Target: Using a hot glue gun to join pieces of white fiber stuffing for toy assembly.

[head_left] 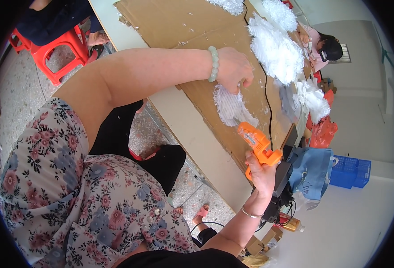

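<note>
My left hand [235,70], with a beaded bracelet at the wrist, reaches across the cardboard. Its fingers are bent down and pinched on the top end of a small white fringed fabric piece [233,107], which lies flat on the cardboard. In my right hand [262,175], which wears a metal bangle, is an orange glue gun [255,137]. Its tip points at the lower end of the white piece; whether they touch I cannot tell.
Brown cardboard [170,20] covers the table [192,127]. Fluffy white fabric piles [277,49] lie beyond a black cable [268,102]. A co-worker [319,44] sits across; another person [54,20] is near a red stool [58,56]. A blue bag [310,167] hangs at right.
</note>
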Motion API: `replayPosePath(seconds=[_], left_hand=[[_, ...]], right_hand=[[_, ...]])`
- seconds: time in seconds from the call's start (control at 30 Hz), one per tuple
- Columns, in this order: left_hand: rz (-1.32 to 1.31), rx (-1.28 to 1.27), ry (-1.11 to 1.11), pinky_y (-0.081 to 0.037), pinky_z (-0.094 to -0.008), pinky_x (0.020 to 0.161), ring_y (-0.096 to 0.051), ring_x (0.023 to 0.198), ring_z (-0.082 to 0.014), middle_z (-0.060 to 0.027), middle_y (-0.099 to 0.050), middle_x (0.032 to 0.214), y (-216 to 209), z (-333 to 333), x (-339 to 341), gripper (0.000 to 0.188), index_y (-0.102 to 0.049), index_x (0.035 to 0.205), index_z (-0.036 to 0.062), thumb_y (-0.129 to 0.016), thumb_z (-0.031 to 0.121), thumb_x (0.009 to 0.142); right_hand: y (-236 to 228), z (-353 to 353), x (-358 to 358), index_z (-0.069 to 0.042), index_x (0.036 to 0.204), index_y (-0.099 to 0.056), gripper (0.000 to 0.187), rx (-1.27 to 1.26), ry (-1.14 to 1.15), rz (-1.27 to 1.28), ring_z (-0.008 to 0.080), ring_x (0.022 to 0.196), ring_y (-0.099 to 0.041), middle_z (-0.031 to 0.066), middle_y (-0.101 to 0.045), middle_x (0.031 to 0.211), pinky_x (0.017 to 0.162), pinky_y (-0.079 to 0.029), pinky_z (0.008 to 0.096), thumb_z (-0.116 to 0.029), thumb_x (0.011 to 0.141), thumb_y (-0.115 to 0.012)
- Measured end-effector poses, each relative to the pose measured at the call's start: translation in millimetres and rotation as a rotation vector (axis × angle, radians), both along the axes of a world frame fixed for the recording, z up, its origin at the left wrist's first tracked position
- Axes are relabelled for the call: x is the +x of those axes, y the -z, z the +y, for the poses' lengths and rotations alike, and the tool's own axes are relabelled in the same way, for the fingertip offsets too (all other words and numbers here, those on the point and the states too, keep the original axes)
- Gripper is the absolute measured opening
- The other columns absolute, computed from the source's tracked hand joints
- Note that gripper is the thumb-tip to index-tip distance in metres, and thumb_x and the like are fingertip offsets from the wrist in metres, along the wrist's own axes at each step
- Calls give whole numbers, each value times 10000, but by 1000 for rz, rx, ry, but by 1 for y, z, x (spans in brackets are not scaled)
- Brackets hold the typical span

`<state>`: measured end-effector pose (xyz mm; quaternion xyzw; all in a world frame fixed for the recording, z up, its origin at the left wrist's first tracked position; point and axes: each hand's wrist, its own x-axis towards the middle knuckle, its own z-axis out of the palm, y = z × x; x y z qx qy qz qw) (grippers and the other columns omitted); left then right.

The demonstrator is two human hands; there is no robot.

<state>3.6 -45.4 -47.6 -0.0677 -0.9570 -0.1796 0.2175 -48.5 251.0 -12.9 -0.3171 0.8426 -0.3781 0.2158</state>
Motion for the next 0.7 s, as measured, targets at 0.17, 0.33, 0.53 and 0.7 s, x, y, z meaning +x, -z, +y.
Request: replayPosePath(seconds=[0.17, 0.33, 0.53, 0.7], left_hand=[[-5, 11, 1, -472, -376, 672, -559, 917, -214, -3, -611, 845, 1, 0, -1, 262, -663, 879, 135, -684, 238, 638], [-9, 14, 1, -469, -374, 675, -560, 915, -214, -2, -610, 843, 1, 1, -2, 257, -663, 878, 132, -681, 240, 646], [-31, 12, -7, -469, -374, 680, -559, 922, -215, -1, -612, 850, -1, 0, 0, 257, -663, 882, 132, -680, 243, 651], [-24, 5, -7, -470, -373, 684, -560, 924, -216, -4, -613, 853, -1, 1, 0, 264, -665, 890, 133, -682, 238, 648]], right_hand=[[-2, -3, 5, 13, 899, -626, 179, -54, -5, -9, 40, 592, -456, -40, -543, 685, 520, -375, 207, -107, 774, -672], [4, 4, -1, 16, 894, -628, 176, 31, -19, 36, 42, 598, -466, -37, -554, 692, 527, -381, 209, -103, 772, -673], [-3, -6, 9, 15, 886, -629, 169, 11, -29, 1, 42, 595, -466, -30, -554, 683, 527, -381, 211, -99, 769, -672], [2, 1, 4, 16, 873, -624, 166, -38, -18, 7, 40, 572, -451, -35, -540, 670, 507, -370, 210, -103, 769, -674]])
